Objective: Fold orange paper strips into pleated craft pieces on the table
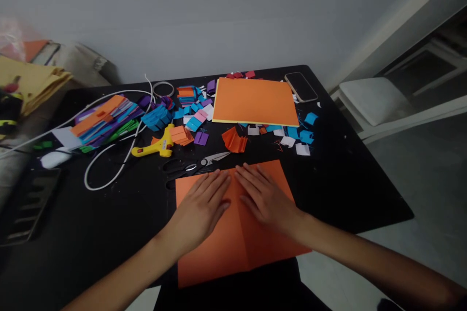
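Note:
An orange sheet of paper (215,257) with a crease down its middle lies opened out at the table's front edge, its lower part overhanging. My left hand (202,206) rests flat on the left half, fingers stretched toward the top of the crease. On the right half, my right hand (268,199) lies flat too, fingers pointing up and inward. Neither hand grips anything. Just beyond the sheet's upper left edge are black-handled scissors (204,162), blades slightly apart. A folded orange paper piece (234,141) sits behind the sheet.
A stack of orange and yellow sheets (255,102) lies at the back, beside a phone (301,86). Left of it are a yellow glue gun (155,146), a looping white cable (87,175), a tape roll (163,89) and coloured paper strips (105,121). Paper scraps (302,149) surround the stack.

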Tool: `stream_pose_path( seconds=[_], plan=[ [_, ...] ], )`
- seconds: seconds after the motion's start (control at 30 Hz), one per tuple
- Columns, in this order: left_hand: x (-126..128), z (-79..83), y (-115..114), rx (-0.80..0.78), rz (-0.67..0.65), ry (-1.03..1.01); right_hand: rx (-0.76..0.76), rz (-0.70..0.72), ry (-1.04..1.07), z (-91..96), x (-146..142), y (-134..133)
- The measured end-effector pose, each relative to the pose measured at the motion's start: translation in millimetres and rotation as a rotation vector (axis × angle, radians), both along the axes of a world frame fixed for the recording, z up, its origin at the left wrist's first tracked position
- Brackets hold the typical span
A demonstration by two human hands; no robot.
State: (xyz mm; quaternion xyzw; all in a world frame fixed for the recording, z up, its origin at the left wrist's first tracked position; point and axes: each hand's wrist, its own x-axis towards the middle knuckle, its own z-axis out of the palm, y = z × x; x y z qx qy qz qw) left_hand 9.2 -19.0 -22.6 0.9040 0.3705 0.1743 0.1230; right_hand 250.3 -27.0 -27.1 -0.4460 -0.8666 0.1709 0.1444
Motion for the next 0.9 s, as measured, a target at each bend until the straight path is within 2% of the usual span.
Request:
stream_pose_path(
  seconds=[0.17, 0.37, 0.5, 0.7, 0.9],
  plan=[
    [3, -11.6, -9, 0.058, 0.028, 0.123, 0.053, -0.024, -0.048, -5.3, -2, -4],
    [6, -7.1, -9, 0.042, 0.039, 0.142, 0.054, -0.04, -0.071, -5.1, -4, -8],
    [7, -6.3, -9, 0.033, 0.042, 0.134, 0.033, -0.027, -0.01, -4.4, -3, -4],
    [12, -3.0, -11, -0.008, 0.039, 0.023, -0.087, -0.011, 0.264, 7.1, -9, -1],
    [15, 13.2, -8, 0.007, 0.081, -0.128, -0.33, -0.175, 0.655, 31.7, -20, -5]
  ],
)
